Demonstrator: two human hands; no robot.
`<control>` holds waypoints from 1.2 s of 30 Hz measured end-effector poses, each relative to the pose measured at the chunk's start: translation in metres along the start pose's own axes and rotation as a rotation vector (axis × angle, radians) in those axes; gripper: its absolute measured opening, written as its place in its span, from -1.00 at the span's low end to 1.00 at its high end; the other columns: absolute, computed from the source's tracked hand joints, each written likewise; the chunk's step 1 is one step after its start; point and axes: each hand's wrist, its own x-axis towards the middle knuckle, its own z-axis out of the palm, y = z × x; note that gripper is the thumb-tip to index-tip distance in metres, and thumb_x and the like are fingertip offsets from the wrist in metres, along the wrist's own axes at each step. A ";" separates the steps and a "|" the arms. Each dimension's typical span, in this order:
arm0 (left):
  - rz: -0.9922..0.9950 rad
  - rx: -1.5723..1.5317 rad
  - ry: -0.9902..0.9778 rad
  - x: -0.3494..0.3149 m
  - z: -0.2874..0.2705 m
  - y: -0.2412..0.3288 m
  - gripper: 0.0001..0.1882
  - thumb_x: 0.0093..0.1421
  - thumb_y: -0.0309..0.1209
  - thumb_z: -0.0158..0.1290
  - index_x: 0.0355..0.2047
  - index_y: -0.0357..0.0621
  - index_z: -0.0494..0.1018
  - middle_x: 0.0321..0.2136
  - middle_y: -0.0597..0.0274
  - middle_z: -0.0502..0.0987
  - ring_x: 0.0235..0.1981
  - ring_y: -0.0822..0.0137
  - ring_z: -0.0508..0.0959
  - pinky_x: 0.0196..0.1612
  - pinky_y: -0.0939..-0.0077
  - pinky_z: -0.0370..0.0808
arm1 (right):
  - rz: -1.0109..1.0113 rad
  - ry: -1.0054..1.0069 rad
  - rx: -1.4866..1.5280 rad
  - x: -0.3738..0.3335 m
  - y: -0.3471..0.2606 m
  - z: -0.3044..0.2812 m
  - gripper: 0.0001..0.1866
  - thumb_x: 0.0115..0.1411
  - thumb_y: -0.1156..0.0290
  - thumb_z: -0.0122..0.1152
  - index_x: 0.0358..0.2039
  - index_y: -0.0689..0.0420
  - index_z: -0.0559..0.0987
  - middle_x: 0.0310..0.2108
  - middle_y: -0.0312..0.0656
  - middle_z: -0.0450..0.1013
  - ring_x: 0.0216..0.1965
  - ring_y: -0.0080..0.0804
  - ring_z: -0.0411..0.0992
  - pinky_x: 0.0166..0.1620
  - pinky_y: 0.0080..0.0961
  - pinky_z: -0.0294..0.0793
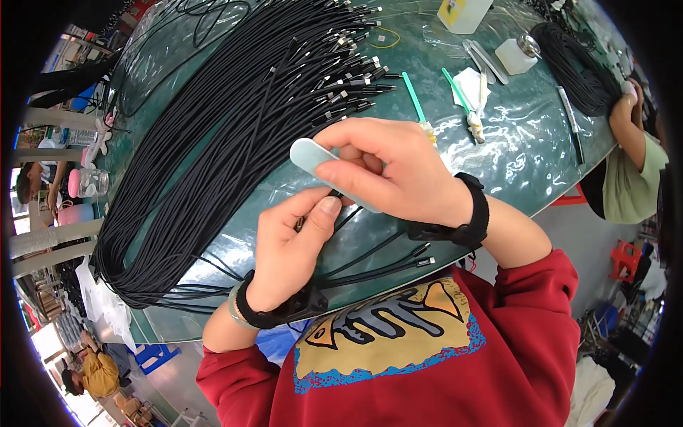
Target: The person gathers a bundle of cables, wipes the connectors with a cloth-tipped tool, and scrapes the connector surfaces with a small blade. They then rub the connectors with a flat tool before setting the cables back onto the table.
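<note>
My right hand [405,167] is closed round a pale blue-green flat file with a rounded end [306,155], which slants across in front of my left hand. With thumb and forefinger, my left hand [288,245] pinches the end of a black cable [337,193] just under the file; the fingers hide most of that end. To the left lies a large looped bundle of black cables [206,135], its metal-tipped plugs gathered at the top. A few loose cable ends [425,261] rest near the table edge, close to my body.
A green-handled brush [413,96] and white paper [466,87] lie beyond my right hand. Farther back are flat sticks [487,62], a metal-topped bottle [516,57] and a white container [464,16]. A marker [571,124], a cable coil [575,71] and another person's arm [625,117] are at right.
</note>
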 end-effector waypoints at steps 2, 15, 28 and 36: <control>-0.067 -0.120 -0.065 0.001 -0.006 0.001 -0.73 0.18 -0.35 -0.12 -0.30 -0.34 0.42 -0.73 0.46 0.26 -0.72 0.68 0.15 -0.66 0.78 0.07 | -0.141 0.003 -0.080 0.000 0.001 -0.001 -0.81 -0.02 0.46 0.17 -0.35 0.22 0.47 -0.69 -0.38 0.32 -0.68 -0.73 0.22 -0.63 -0.75 0.15; -0.154 -0.099 -0.076 0.022 0.011 -0.020 -0.68 0.22 -0.34 -0.24 -0.21 -0.38 0.35 -0.70 0.46 0.25 -0.68 0.61 0.20 -0.60 0.76 0.14 | -0.017 0.104 -0.226 -0.026 0.002 -0.044 -0.79 -0.01 0.52 0.15 -0.32 0.26 0.46 -0.64 -0.38 0.31 -0.64 -0.72 0.18 -0.56 -0.76 0.15; -0.288 -0.366 0.064 0.011 -0.007 -0.030 -0.70 0.17 -0.44 -0.16 -0.10 -0.31 0.29 -0.36 0.15 0.46 -0.63 0.58 0.27 -0.56 0.77 0.21 | 0.287 0.112 0.195 -0.019 0.019 -0.039 -0.80 0.07 0.42 0.11 -0.30 0.25 0.46 -0.60 -0.46 0.30 -0.56 -0.81 0.18 -0.52 -0.83 0.15; -0.140 -0.333 -0.093 0.001 -0.001 0.001 -0.72 0.16 -0.47 -0.16 -0.13 -0.33 0.32 -0.45 0.12 0.47 -0.72 0.63 0.16 -0.64 0.81 0.13 | 0.318 -0.084 0.226 -0.018 0.006 -0.024 -0.80 0.07 0.42 0.11 -0.31 0.25 0.46 -0.62 -0.45 0.31 -0.60 -0.80 0.18 -0.55 -0.81 0.15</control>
